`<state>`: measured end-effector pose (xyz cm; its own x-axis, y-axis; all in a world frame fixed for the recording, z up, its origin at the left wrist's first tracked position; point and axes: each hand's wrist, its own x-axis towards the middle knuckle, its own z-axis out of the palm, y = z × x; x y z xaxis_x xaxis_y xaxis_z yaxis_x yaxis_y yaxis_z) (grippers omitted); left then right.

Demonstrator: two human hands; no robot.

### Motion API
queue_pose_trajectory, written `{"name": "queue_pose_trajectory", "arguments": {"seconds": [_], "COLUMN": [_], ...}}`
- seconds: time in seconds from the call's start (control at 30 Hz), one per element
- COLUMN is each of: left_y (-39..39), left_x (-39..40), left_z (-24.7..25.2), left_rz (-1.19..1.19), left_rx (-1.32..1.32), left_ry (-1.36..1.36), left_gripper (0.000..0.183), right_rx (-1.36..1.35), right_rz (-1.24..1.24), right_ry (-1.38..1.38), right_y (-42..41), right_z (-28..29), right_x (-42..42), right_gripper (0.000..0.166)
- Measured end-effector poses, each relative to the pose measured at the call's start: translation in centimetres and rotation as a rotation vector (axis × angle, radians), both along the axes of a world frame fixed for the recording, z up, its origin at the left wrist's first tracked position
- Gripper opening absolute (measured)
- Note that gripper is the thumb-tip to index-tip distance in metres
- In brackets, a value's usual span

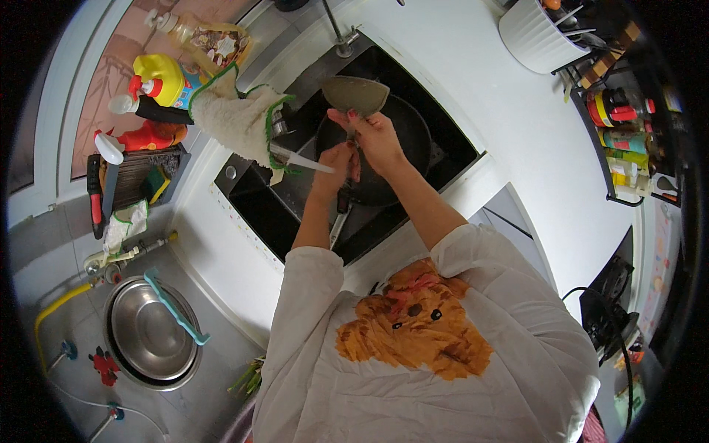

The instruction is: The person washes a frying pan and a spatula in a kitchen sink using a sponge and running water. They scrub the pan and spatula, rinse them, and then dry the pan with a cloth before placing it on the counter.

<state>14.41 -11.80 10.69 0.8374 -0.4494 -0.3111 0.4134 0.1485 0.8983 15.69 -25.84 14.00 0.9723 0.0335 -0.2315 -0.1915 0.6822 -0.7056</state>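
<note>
In the head view my right hand [379, 138] grips a turner [355, 95], its broad greyish blade pointing away from me. Close below it, my left hand [337, 163] is at the lower part of the turner, with water running beside it; whether its fingers close on the handle cannot be told. Under both hands a dark round frying pan [396, 185] lies in the black sink [249, 191]. A white cloth with green edging [238, 116] hangs over the faucet to the left of my hands, and the stream comes from beneath it.
Yellow [158, 75] and red [152, 135] cleaner bottles stand on the left sill, by a rack with a sponge [159, 184]. Metal bowls [152, 326] hang lower left. To the right are a white worktop [443, 66], a ribbed utensil container [534, 36] and a condiment rack [595, 149].
</note>
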Motion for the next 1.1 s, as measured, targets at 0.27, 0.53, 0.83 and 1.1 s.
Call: {"name": "queue_pose_trajectory", "arguments": {"seconds": [0.27, 0.53, 0.83, 1.1], "left_y": [3.0, 7.2, 6.2, 6.1], "left_x": [-3.9, -8.0, -12.5, -13.9], "left_z": [-0.5, 0.2, 5.9, 7.2], "left_rz": [-0.172, -0.163, -0.348, -0.376], "left_rx": [0.671, 1.379, 1.618, 1.608], "left_ry": [0.048, -0.493, -0.483, -0.384], "left_gripper": [0.031, 0.024, 0.029, 0.038], "right_rx": [0.195, 0.440, 0.667, 0.425], "right_rz": [-0.172, -0.100, -0.055, -0.165], "right_ry": [0.003, 0.333, 0.613, 0.720], "right_y": [-0.8, 2.6, 7.7, 6.2], "right_z": [-0.7, -7.6, -12.7, -13.7], "right_x": [0.3, -1.7, -6.9, -5.9], "right_gripper": [0.029, 0.027, 0.030, 0.025]}}
